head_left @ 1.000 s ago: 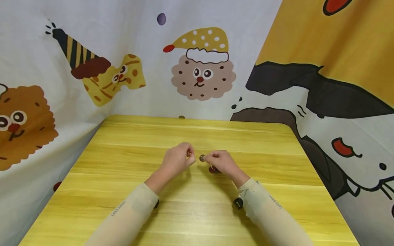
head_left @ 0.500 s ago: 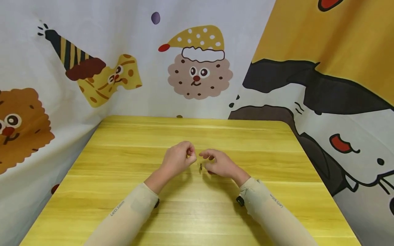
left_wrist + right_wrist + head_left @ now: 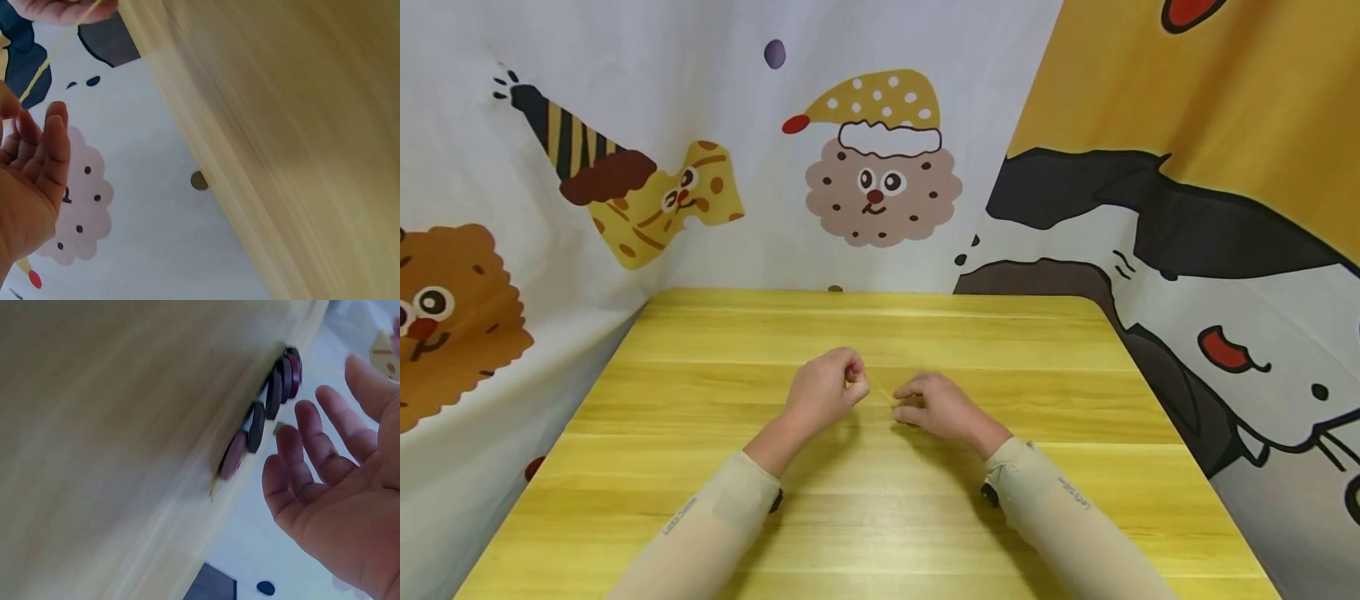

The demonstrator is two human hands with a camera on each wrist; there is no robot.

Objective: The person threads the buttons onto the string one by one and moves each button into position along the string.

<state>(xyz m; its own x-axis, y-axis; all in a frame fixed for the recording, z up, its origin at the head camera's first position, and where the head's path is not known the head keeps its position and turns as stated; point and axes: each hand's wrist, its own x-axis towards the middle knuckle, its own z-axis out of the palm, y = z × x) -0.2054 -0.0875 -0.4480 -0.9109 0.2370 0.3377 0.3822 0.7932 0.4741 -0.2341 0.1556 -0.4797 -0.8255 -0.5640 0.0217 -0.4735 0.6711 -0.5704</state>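
Note:
A thin yellow string [image 3: 45, 64] runs from the pinched fingers of my left hand [image 3: 822, 390] toward my right hand [image 3: 946, 408]. In the right wrist view, several dark red and black round discs [image 3: 256, 427], which look like buttons, hang in a row along the yellow string. My right hand's fingers are loosely bent and spread apart beside these discs, with thumb and forefinger separated. From the head view the discs are hidden, and only a faint stretch of string shows between the hands. Both hands are raised over the middle of the table.
The yellow wood-grain table [image 3: 760, 533] lies beneath both forearms. A white curtain [image 3: 715, 67] printed with cartoon figures hangs behind its far edge and along both sides. Small dark wrist cameras sit under the sleeves [image 3: 1060, 508].
My right hand has let go of its pinch near the discs and spread its fingers. The discs have gone out of sight in the head view. The left hand has shifted slightly left, still pinching.

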